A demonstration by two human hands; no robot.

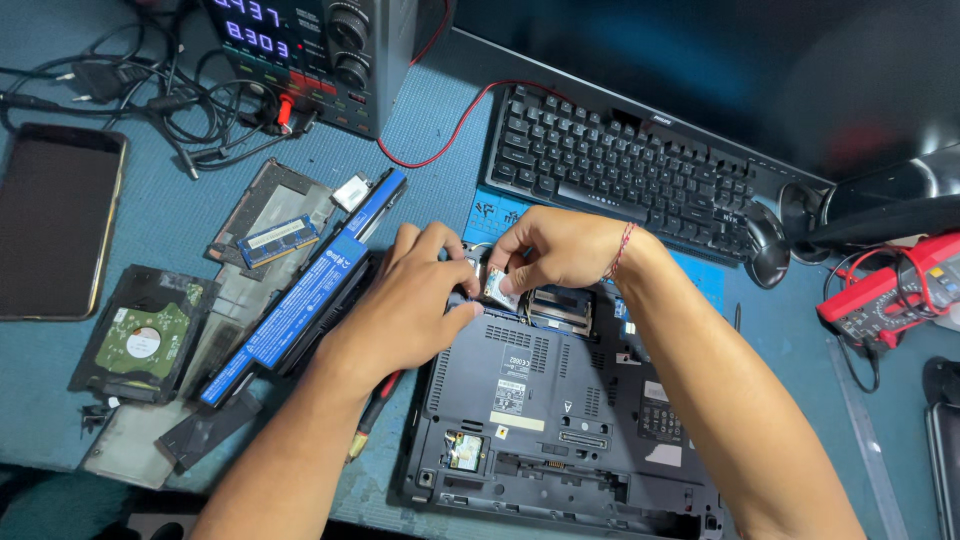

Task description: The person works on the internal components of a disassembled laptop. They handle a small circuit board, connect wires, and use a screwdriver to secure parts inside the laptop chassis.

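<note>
Black plastic laptop (560, 420) lies underside-up on the blue table (170, 215). Over its open bay both hands meet — right hand (560, 248) pinching a small circuit card (497, 287), left hand (405, 305) curled, fingertips touching the card's edge. Beside them lies a long blue battery (300, 300).

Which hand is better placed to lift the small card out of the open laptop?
The right hand, probably. Its fingers already pinch the small card above the open bay of the laptop. The left hand rests beside it, pressing on the laptop edge, so it better steadies the case.
</note>
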